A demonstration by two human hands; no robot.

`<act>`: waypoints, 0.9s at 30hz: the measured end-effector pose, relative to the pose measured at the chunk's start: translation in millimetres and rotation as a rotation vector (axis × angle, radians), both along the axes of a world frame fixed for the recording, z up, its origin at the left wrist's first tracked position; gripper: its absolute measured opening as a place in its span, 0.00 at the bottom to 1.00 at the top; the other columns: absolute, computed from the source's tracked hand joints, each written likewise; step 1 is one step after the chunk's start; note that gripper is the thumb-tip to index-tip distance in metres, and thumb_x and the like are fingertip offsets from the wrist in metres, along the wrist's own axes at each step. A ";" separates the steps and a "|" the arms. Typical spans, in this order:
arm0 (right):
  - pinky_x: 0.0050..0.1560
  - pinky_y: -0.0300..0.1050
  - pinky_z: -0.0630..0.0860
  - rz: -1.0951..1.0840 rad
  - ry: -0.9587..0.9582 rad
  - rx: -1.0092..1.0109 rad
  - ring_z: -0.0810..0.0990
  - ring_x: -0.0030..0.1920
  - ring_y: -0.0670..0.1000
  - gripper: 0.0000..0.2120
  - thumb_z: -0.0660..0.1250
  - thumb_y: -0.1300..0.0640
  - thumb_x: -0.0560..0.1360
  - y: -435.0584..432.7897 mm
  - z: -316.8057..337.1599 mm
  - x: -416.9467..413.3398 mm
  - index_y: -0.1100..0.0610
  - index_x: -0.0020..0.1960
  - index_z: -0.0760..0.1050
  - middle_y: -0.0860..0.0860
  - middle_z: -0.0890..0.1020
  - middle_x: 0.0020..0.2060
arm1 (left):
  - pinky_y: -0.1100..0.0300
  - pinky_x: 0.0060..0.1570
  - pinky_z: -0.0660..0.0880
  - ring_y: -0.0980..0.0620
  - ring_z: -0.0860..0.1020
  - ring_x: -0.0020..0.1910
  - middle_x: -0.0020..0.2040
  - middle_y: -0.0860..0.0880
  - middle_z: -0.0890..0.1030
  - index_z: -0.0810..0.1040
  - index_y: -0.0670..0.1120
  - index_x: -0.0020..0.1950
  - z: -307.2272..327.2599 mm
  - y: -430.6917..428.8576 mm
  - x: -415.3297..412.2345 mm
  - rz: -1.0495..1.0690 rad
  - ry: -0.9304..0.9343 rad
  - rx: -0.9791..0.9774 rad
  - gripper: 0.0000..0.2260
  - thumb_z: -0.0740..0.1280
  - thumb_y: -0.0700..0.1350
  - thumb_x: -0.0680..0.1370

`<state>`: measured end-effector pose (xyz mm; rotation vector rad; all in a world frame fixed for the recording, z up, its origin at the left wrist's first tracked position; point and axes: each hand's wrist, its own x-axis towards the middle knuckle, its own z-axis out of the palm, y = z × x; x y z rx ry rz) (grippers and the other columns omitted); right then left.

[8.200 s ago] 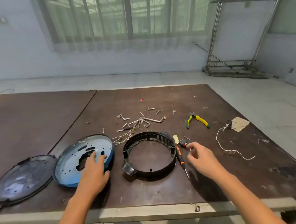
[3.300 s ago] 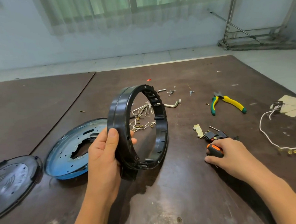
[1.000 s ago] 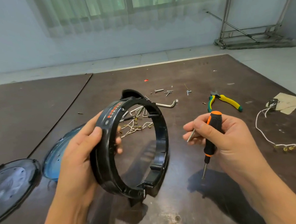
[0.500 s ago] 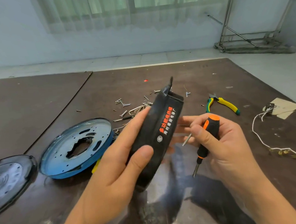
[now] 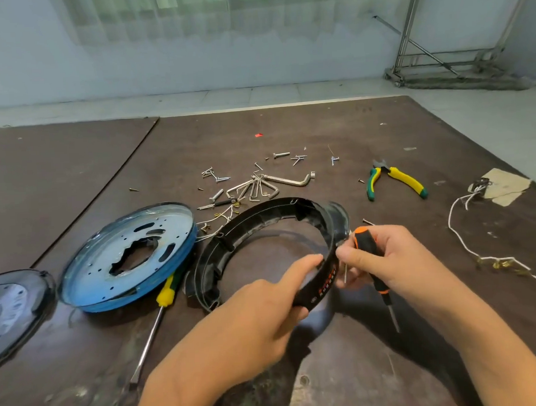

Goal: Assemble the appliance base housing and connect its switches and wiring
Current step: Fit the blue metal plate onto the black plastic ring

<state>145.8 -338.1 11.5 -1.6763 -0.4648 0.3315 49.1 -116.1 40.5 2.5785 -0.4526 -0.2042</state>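
My left hand (image 5: pixel 260 312) grips the near rim of the black ring housing (image 5: pixel 258 222), thumb inside and fingers outside by its red label. The ring is tilted low over the brown table (image 5: pixel 331 370), opening facing up. My right hand (image 5: pixel 388 265) holds an orange-and-black screwdriver (image 5: pixel 372 268), tip pointing down, and pinches a thin metal pin against the ring's right side. A blue metal base plate (image 5: pixel 133 256) lies to the left. A white wire with brass terminals (image 5: pixel 486 253) lies at the right.
A yellow-handled screwdriver (image 5: pixel 155 320) lies under the blue plate's near edge. A dark round cover (image 5: pixel 14 309) sits at far left. Hex keys and several screws (image 5: pixel 259 184) are scattered behind the ring. Green-and-yellow pliers (image 5: pixel 393 180) and a paper scrap (image 5: pixel 505 184) lie at right.
My left hand has turned the ring from standing edge-on to nearly flat and lowered it toward the table. My right hand keeps the screwdriver and stays at the ring's right side.
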 end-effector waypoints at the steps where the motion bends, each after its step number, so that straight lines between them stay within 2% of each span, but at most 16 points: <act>1: 0.41 0.49 0.83 0.042 0.046 -0.050 0.87 0.40 0.58 0.06 0.72 0.53 0.76 -3.8 -2.0 1.1 0.55 0.43 0.82 0.59 0.86 0.39 | 0.53 0.39 0.72 0.51 0.74 0.35 0.39 0.50 0.78 0.46 0.68 0.74 -1.5 -1.1 0.2 -0.019 0.020 0.007 0.31 0.61 0.47 0.82; 4: 0.41 0.49 0.83 0.202 0.210 -0.192 0.87 0.43 0.61 0.07 0.71 0.55 0.78 -17.5 -6.7 2.9 0.58 0.46 0.81 0.61 0.86 0.43 | 0.47 0.44 0.76 0.46 0.77 0.40 0.43 0.47 0.80 0.51 0.69 0.72 -8.3 -2.6 1.5 -0.054 0.079 0.070 0.29 0.62 0.44 0.81; 6: 0.39 0.50 0.82 0.295 0.288 -0.287 0.86 0.40 0.60 0.09 0.72 0.54 0.78 -28.7 -5.9 3.3 0.59 0.44 0.78 0.63 0.85 0.41 | 0.45 0.48 0.77 0.46 0.78 0.45 0.48 0.48 0.81 0.54 0.69 0.71 -14.0 -1.1 0.6 -0.079 0.122 0.093 0.29 0.63 0.43 0.81; 8: 0.36 0.48 0.81 0.359 0.287 -0.412 0.84 0.36 0.58 0.09 0.72 0.53 0.77 -38.6 -3.2 2.9 0.56 0.42 0.78 0.61 0.84 0.38 | 0.47 0.55 0.77 0.51 0.79 0.57 0.59 0.55 0.81 0.59 0.69 0.71 -18.0 2.9 -0.5 -0.106 0.166 0.060 0.30 0.64 0.40 0.80; 9: 0.33 0.46 0.79 0.356 0.255 -0.454 0.82 0.35 0.57 0.10 0.72 0.52 0.77 -42.1 -2.1 3.4 0.55 0.41 0.78 0.60 0.84 0.37 | 0.49 0.60 0.75 0.55 0.76 0.63 0.64 0.59 0.77 0.61 0.68 0.71 -19.8 5.5 0.2 -0.116 0.176 0.052 0.30 0.65 0.38 0.80; 11: 0.29 0.43 0.75 0.265 0.160 -0.466 0.80 0.33 0.55 0.10 0.71 0.52 0.78 -44.8 -1.4 5.4 0.55 0.40 0.77 0.58 0.83 0.35 | 0.53 0.64 0.72 0.60 0.70 0.67 0.67 0.65 0.69 0.64 0.66 0.71 -23.7 10.5 3.1 -0.126 0.154 0.071 0.30 0.66 0.36 0.79; 13: 0.27 0.41 0.71 0.136 0.077 -0.415 0.79 0.32 0.52 0.10 0.70 0.53 0.79 -41.2 -2.3 8.0 0.54 0.40 0.78 0.57 0.82 0.33 | 0.54 0.64 0.72 0.61 0.69 0.66 0.65 0.66 0.66 0.66 0.66 0.71 -25.4 14.3 5.7 -0.119 0.139 0.075 0.29 0.66 0.37 0.79; 16: 0.26 0.40 0.70 -0.022 -0.008 -0.405 0.77 0.28 0.49 0.10 0.70 0.54 0.78 -31.0 -6.3 11.7 0.53 0.39 0.77 0.55 0.82 0.30 | 0.58 0.64 0.71 0.65 0.70 0.64 0.63 0.68 0.69 0.66 0.68 0.70 -19.2 18.4 6.0 -0.127 0.117 -0.028 0.22 0.67 0.53 0.79; 18: 0.28 0.41 0.72 -0.116 -0.096 -0.489 0.79 0.28 0.49 0.11 0.70 0.53 0.78 -22.8 -11.3 12.8 0.53 0.38 0.77 0.53 0.82 0.28 | 0.62 0.64 0.69 0.68 0.70 0.64 0.64 0.69 0.70 0.66 0.67 0.71 -16.4 31.3 8.8 -0.072 0.027 -0.113 0.20 0.63 0.60 0.79; 20: 0.33 0.42 0.74 -0.228 -0.193 -0.601 0.80 0.28 0.46 0.11 0.70 0.52 0.77 -13.9 -14.7 11.9 0.53 0.37 0.77 0.49 0.82 0.28 | 0.63 0.63 0.69 0.67 0.71 0.64 0.64 0.66 0.72 0.70 0.63 0.70 -17.2 58.3 15.2 0.096 -0.146 -0.097 0.17 0.62 0.55 0.80; 21: 0.34 0.43 0.74 -0.271 -0.212 -0.612 0.79 0.27 0.44 0.11 0.70 0.52 0.77 -9.1 -15.5 10.4 0.54 0.38 0.77 0.49 0.82 0.28 | 0.62 0.62 0.69 0.63 0.72 0.63 0.64 0.62 0.74 0.73 0.60 0.68 -18.9 74.6 17.7 0.220 -0.236 -0.048 0.16 0.63 0.51 0.81; 24: 0.32 0.41 0.70 -0.301 -0.203 -0.577 0.76 0.20 0.42 0.10 0.70 0.53 0.77 2.1 -17.3 5.8 0.54 0.39 0.76 0.51 0.81 0.27 | 0.57 0.61 0.70 0.51 0.75 0.59 0.63 0.51 0.76 0.76 0.50 0.66 -28.0 113.3 18.0 0.560 -0.335 0.069 0.15 0.68 0.43 0.79; 27: 0.29 0.40 0.69 -0.276 -0.231 -0.620 0.75 0.20 0.41 0.10 0.69 0.52 0.78 7.7 -16.4 3.2 0.53 0.40 0.74 0.51 0.80 0.27 | 0.57 0.51 0.71 0.53 0.76 0.48 0.55 0.51 0.81 0.79 0.48 0.62 -33.6 128.1 13.8 0.637 -0.472 0.020 0.16 0.72 0.41 0.75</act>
